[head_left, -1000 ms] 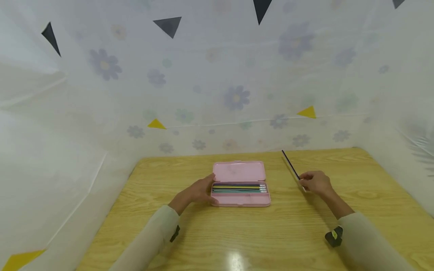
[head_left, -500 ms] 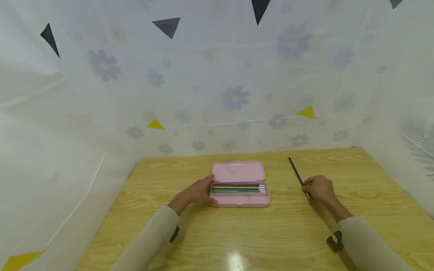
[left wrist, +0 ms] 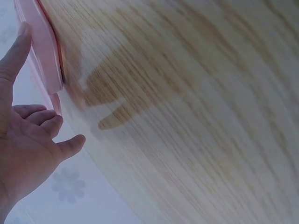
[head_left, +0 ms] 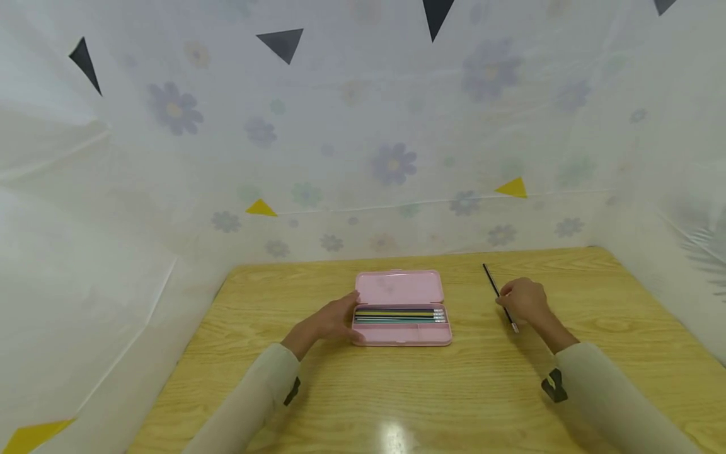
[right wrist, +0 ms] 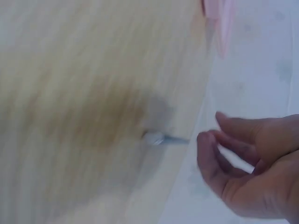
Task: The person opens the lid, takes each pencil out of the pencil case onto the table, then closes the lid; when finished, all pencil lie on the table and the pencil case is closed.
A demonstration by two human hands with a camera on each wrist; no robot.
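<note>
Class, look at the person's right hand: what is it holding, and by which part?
The right hand pinches a black pencil near its silver ferrule end; the tip points away.

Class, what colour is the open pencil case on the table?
Pink; the pencil case shows best in the head view.

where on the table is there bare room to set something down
Bare wood runs along the near edge of the table, between the two sleeves and in front of the pink case. The far left corner behind the left hand is also bare. It is tighter on the right, where the right hand holds a black pencil.
</note>
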